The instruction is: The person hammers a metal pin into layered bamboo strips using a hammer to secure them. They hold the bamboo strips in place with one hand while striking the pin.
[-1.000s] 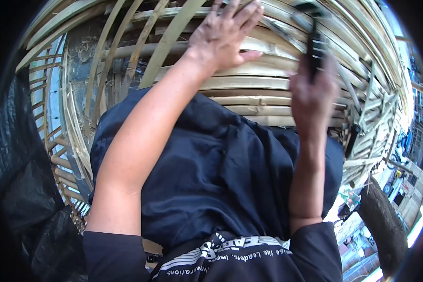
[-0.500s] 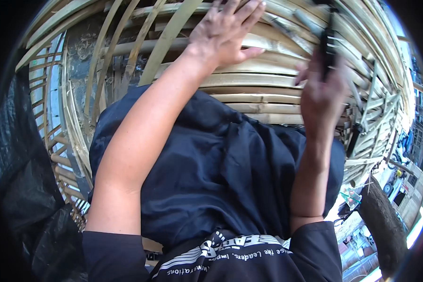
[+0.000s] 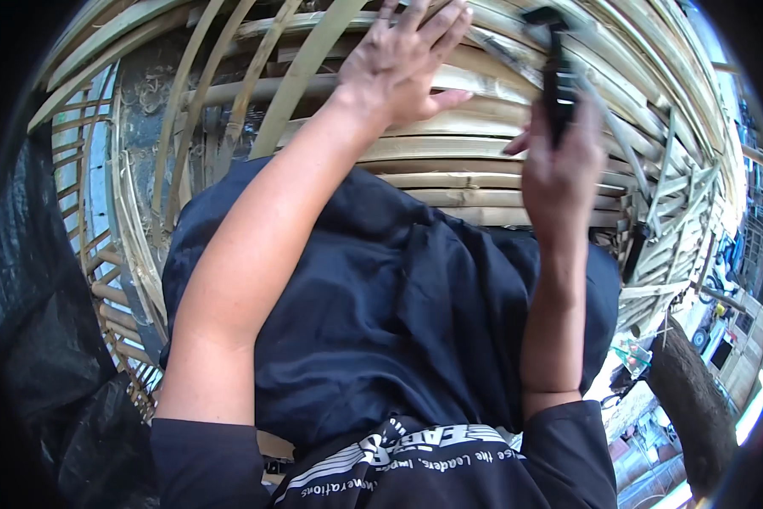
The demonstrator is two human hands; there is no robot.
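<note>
My left hand [image 3: 398, 68] lies palm down on the pale split-bamboo slats [image 3: 458, 148], fingers spread and thumb stretched out to the right. It holds nothing; its fingertips reach the top edge of the view. My right hand [image 3: 564, 165] is closed around the black handle of a hammer [image 3: 559, 72]. The hammer points away from me above the slats, its dark head blurred by motion. A long greenish bamboo strip [image 3: 309, 72] crosses the slats just left of my left hand.
Bamboo strips [image 3: 199, 97] run lengthwise on the left. Woven bamboo [image 3: 678, 212] rises at right, beside a dark-handled tool [image 3: 638, 246] of unclear kind. Black sheeting [image 3: 38, 322] hangs at far left. A thick log [image 3: 691, 399] stands at lower right. Dark cloth [image 3: 373, 288] covers my lap.
My right hand and the hammer have swung a little to the left, and more of the hammer's head shows. My left hand has barely shifted on the slats.
</note>
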